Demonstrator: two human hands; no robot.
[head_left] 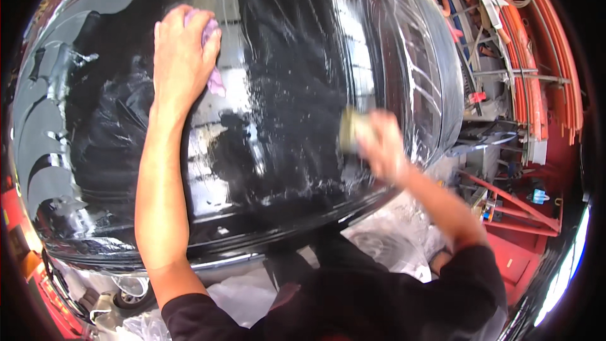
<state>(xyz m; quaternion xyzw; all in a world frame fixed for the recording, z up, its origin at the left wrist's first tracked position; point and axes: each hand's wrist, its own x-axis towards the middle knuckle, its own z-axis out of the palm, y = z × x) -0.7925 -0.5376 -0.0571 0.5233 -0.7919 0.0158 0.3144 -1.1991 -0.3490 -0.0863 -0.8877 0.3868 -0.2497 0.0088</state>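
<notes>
A glossy black car body panel [290,82], wet and streaked, stretches out in front of me. On its far left part, my left hand [182,50] presses down with its fingers closed over a pinkish-purple cloth [216,81]. The cloth's edges stick out on the thumb side. Toward the panel's right, my right hand [382,145] is smeared by motion. It grips a yellowish, sponge-like block [347,129] at the panel's surface; the block's exact kind is too blurred to tell.
Matt grey patches [38,126] run along the panel's left side. Orange-red racks [530,50] with rods and loose parts stand at the right, above a red metal frame [511,205]. Clear plastic sheeting [391,240] lies below the panel. A wheel [131,293] shows at lower left.
</notes>
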